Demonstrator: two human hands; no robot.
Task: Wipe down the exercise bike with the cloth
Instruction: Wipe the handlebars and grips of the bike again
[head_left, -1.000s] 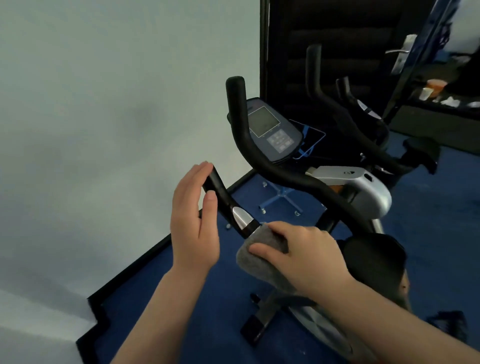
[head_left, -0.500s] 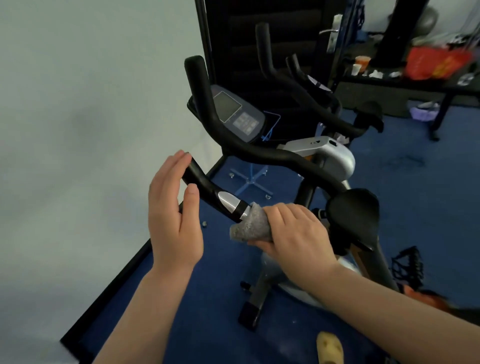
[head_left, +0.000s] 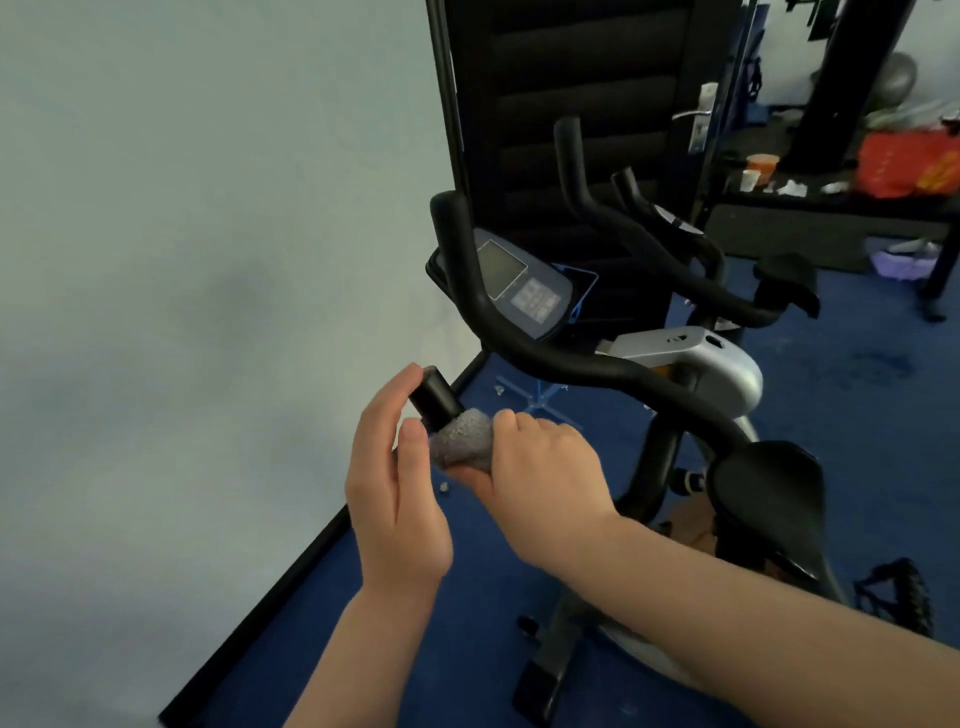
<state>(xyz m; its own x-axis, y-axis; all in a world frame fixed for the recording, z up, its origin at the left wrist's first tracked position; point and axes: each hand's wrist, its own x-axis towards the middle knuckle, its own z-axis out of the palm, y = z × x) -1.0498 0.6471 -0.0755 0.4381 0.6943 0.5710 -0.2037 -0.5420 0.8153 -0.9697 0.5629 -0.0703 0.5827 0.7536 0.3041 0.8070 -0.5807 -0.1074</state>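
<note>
- Right hand (head_left: 540, 478) has its grip wrapped shut around the grey cloth (head_left: 462, 441), and the cloth is bunched over the near handle (head_left: 435, 397) of the exercise bike (head_left: 680, 364), just short of the handle's blunt end. Wrapping it round like that looks meant to clean the whole circumference in one pass.
- Left hand (head_left: 397, 493) stands on the far side of that handle from the cloth, fingers long and only loosely curled, tips up against the end cap, thumb lying by the cloth. The grip is spread and not closed on anything; my read is that it braces the bar so the rubbing does not push it around.
- Only the end stub of the handle shows beyond the cloth; the rest of it is hidden under the two hands.
- Behind the handle, the long curved handlebar (head_left: 571, 364) sweeps up past the console (head_left: 519, 283), both bare of any cloth, so I judge them as work to come.
- The saddle (head_left: 769, 488) sits to the right of the handle, beyond the right wrist, also free of the cloth.
- Blue floor (head_left: 857, 395) lies under the handle and the bike; a wall (head_left: 208, 260) is close on its left, which may be why the person works from this side.
</note>
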